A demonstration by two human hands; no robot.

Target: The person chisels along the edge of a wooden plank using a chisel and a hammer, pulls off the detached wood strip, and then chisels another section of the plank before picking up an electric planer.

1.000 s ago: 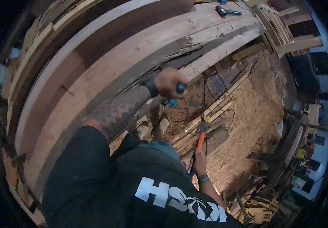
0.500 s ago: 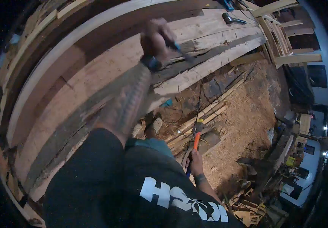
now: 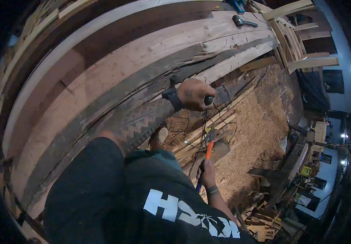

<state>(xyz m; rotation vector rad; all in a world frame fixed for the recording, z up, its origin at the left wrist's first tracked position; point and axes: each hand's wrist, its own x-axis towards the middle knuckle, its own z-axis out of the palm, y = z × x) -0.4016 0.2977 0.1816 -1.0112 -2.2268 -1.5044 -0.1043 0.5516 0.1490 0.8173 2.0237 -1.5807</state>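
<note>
My left hand (image 3: 194, 94), with a dark watch on the wrist, is closed around a dark-handled tool (image 3: 209, 100); the round handle end shows and the fingers hide much of the rest. It is over the near edge of a long, cracked timber slab (image 3: 159, 67). Lower right, my right hand (image 3: 208, 173) grips a hammer-like tool (image 3: 209, 150) with an orange shaft, its metal head up and its blue end below the fist. That tool is above the floor, beside a short log (image 3: 219, 151).
A black-handled tool (image 3: 244, 22) lies on the slab's far end. Wood shavings (image 3: 261, 118), cables and thin boards (image 3: 220, 120) cover the floor. A wooden frame (image 3: 291, 38) stands at upper right, scrap wood (image 3: 263, 221) at lower right. One shoe (image 3: 163, 135) shows below my left arm.
My left hand was raised over the slab half a second ago; it has come down and right to the near edge, still holding its tool. My right hand keeps its grip on the orange tool.
</note>
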